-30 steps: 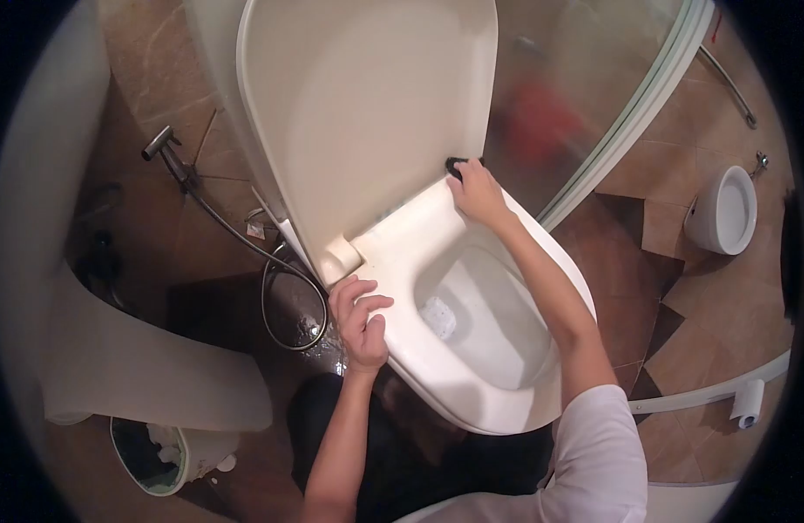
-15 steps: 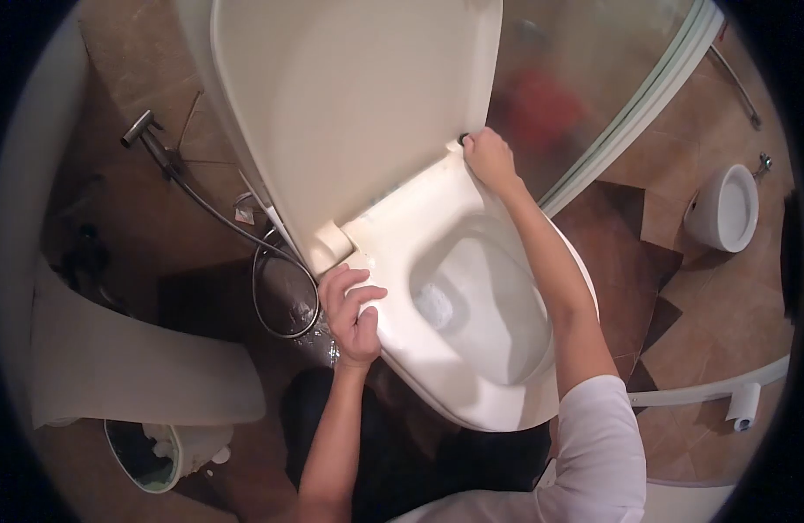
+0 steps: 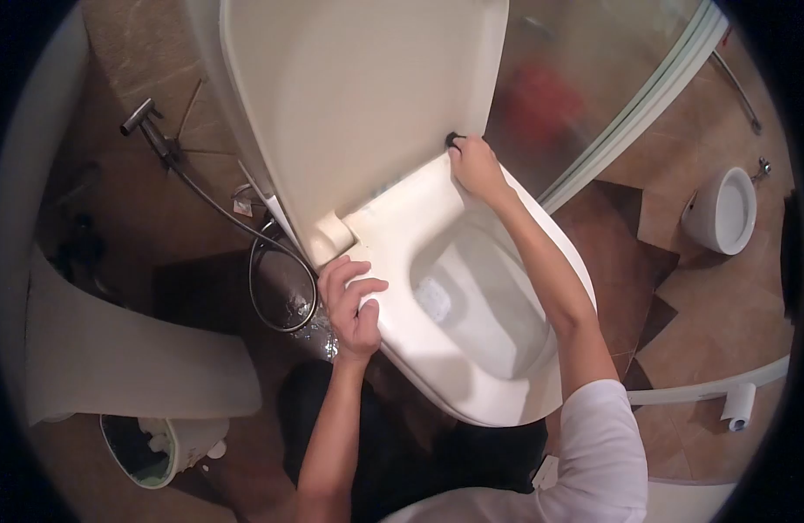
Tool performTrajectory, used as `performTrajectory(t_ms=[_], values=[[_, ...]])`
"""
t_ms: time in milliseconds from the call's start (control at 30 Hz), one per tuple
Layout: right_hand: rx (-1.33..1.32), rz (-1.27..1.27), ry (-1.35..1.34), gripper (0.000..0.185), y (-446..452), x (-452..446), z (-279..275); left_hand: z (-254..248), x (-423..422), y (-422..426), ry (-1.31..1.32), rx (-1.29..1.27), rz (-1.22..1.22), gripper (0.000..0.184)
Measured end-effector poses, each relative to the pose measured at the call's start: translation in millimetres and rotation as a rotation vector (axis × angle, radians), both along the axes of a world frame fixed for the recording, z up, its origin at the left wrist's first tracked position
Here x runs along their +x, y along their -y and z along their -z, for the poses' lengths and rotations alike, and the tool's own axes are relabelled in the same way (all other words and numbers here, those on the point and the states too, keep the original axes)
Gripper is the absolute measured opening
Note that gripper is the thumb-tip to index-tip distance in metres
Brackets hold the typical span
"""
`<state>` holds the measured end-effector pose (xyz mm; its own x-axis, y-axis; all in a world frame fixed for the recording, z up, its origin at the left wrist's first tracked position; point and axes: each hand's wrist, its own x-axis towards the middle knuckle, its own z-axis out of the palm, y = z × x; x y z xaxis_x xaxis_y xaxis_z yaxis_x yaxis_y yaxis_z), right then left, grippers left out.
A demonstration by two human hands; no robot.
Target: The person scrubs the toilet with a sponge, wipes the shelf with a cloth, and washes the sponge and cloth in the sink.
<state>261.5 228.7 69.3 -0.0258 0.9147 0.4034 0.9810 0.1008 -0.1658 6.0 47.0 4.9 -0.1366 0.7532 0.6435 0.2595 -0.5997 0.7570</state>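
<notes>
A white toilet seat point(image 3: 454, 366) lies on the bowl, and its lid point(image 3: 367, 96) stands raised behind it. My right hand point(image 3: 478, 170) is closed at the right hinge, around a small black object point(image 3: 454, 139) that sticks out past the fingertips. What that object is cannot be made out. At the seat's left edge, just below the left hinge point(image 3: 333, 237), rests my left hand point(image 3: 350, 305), its fingers apart and curved, holding nothing. Inside the bowl point(image 3: 498, 322) a whitish patch shows.
On the left are a metal hand sprayer point(image 3: 139, 117) with a looped hose point(image 3: 252, 301), a white basin point(image 3: 140, 366) and a waste bin point(image 3: 171, 453). A glass shower screen point(image 3: 633, 109) rises at the right, with a small white fixture point(image 3: 722, 212) beyond.
My right hand went up and right to the hinge's end, then came back slightly left, with the black object showing again. My left hand stays at the seat edge. The view has shifted slightly.
</notes>
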Motion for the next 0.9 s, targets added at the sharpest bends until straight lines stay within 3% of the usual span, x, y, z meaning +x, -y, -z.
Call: performTrajectory(t_ms=[67, 100, 167, 300, 433, 533, 600, 700, 867, 900], values=[[0.123, -0.237, -0.075, 0.028, 6.5, 5.4, 1.3, 2.6, -1.6, 1.4, -0.028, 0.004, 0.000, 0.022], [0.114, -0.234, -0.080, 0.028, 5.4, 5.5, -3.6, 3.0, -1.7, 3.2, -0.031, -0.006, 0.003, 0.022], [-0.203, -0.080, -0.193, 0.025, -4.6, 5.2, -26.6, 1.3, -0.3, 2.0, -0.007, -0.002, 0.005, 0.021], [-0.039, -0.277, -0.112, 0.023, 3.1, 5.6, -11.3, -2.1, -0.4, 0.6, -0.011, 0.002, 0.001, 0.021], [-0.087, -0.258, -0.117, 0.024, -14.5, 13.8, -23.5, -2.0, 0.6, 4.6, -0.017, 0.002, -0.005, 0.021], [-0.208, -0.059, -0.070, 0.024, -16.6, 4.9, -30.7, -2.0, -0.6, 2.1, -0.026, 0.022, -0.008, 0.021], [-0.263, -0.003, 0.100, 0.023, -21.6, 8.8, -40.4, -0.5, 1.0, 4.2, -0.021, 0.031, 0.000, 0.021], [-0.367, 0.032, -0.016, 0.026, -44.1, 21.9, -55.7, 0.6, -1.4, 2.9, -0.034, 0.015, -0.016, 0.021], [-0.357, 0.049, -0.010, 0.023, -4.0, -23.0, -29.2, 2.4, 0.9, 2.5, 0.003, -0.005, -0.001, 0.022], [-0.304, -0.141, -0.054, 0.023, 6.6, -28.2, -25.9, 2.0, 1.2, 1.1, 0.008, 0.001, -0.005, 0.022]])
